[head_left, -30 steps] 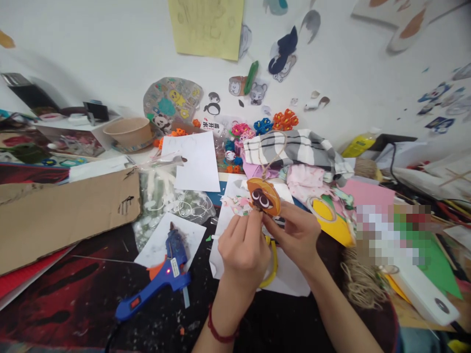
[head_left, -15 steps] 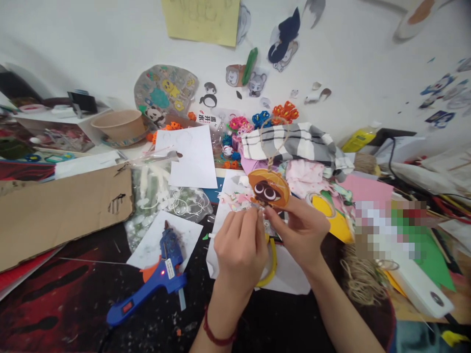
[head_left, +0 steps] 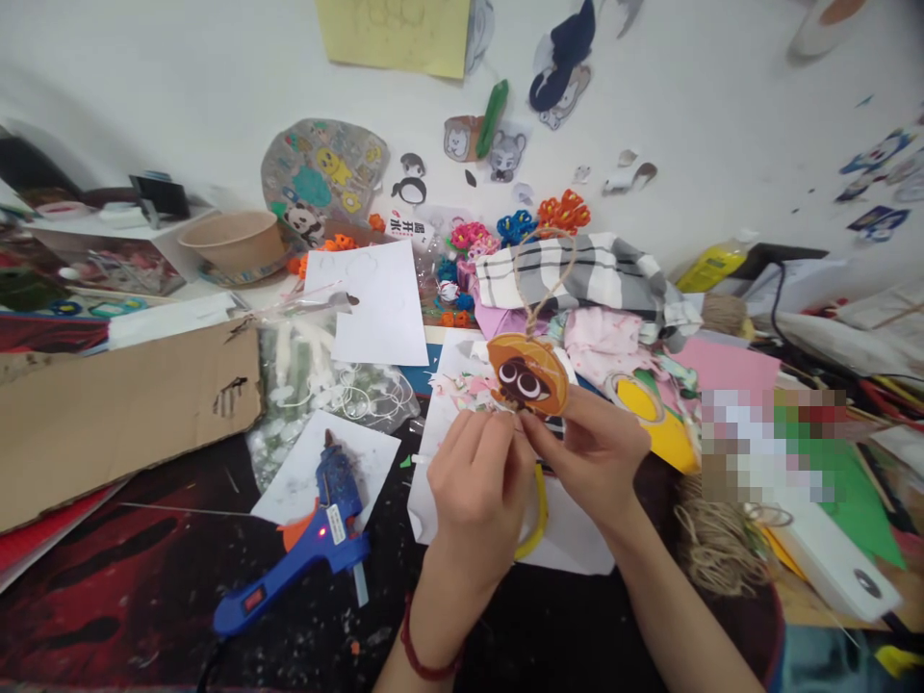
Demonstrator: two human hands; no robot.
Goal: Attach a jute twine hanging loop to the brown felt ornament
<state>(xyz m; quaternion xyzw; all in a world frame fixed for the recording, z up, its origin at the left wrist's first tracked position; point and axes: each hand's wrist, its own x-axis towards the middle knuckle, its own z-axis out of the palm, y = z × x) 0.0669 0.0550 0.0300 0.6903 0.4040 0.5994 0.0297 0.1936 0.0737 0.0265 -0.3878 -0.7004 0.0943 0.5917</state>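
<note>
A flat orange cartoon-cat pendant point(head_left: 534, 373) with big white eyes is held up in front of me. From its top rises a loop of twine point(head_left: 547, 279). My right hand point(head_left: 596, 448) pinches the pendant at its lower right edge, thumb in front. Just below the pendant, my left hand point(head_left: 476, 476) is closed with its fingertips pressed together, close to the right thumb. What the left fingertips grip is hidden by the hand. Under both hands lie white paper sheets point(head_left: 577, 539) and a yellow curved handle point(head_left: 538, 520).
Left of my hands, a blue glue gun point(head_left: 289, 568) with a lit red light rests on paper. Cardboard point(head_left: 130, 414) covers the far left. On the right are a twine bundle point(head_left: 722, 544) and a white power strip point(head_left: 830, 549). Checked cloth point(head_left: 592, 279) lies at the back.
The camera view has shifted slightly. My left hand has moved a little to the right and its fingers have turned slightly below the pendant. The right hand keeps its pinch.
</note>
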